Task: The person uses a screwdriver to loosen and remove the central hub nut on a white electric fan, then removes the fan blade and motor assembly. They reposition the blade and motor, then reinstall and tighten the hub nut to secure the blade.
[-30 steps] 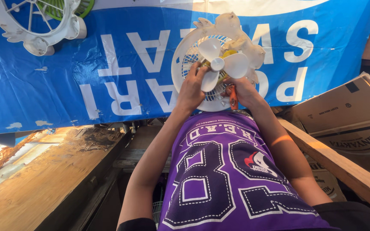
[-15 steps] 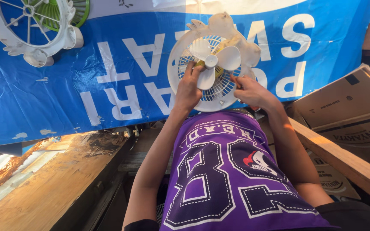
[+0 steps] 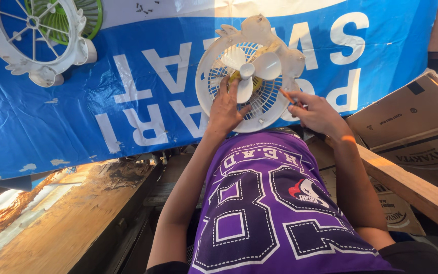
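A small white fan (image 3: pixel 252 71) with three blades and a round grille lies on a blue banner (image 3: pixel 128 116) in front of me. My left hand (image 3: pixel 225 107) rests on the lower left of the grille, fingers touching a blade and the yellow part behind the hub. My right hand (image 3: pixel 316 112) is at the fan's lower right rim, closed around a thin tool with an orange tip (image 3: pixel 286 95), likely a screwdriver. My purple jersey fills the lower middle of the view.
A second white fan frame (image 3: pixel 36 40) with a green grille (image 3: pixel 89 15) lies at the top left. A few small dark screws (image 3: pixel 145 7) sit near the top. Cardboard boxes (image 3: pixel 416 127) and a wooden beam (image 3: pixel 411 187) stand on the right, a worn wooden plank (image 3: pixel 51 223) at lower left.
My right hand has drawn away from the fan's hub to its lower right rim, still holding the tool. My left hand stays on the grille. The view has shifted downward slightly.
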